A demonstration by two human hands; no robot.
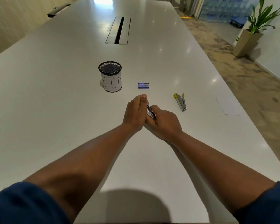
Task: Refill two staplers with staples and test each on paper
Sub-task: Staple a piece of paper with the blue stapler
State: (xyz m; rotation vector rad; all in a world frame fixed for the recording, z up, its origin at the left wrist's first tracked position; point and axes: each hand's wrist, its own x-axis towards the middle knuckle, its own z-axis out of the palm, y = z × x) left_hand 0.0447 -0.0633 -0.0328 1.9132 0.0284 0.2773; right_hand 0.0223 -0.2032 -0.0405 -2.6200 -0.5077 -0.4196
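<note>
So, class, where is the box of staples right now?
In the head view, the box of staples lies on the table, right of the mesh bin, just beyond the hands.

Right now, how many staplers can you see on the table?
2. A grey metal stapler with yellow ends lies on the white table, right of the hands. A dark stapler, mostly hidden, sits between the left hand and right hand.

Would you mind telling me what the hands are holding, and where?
A stapler, gripped along its body by the right hand; the left hand lies against its other side.
</note>
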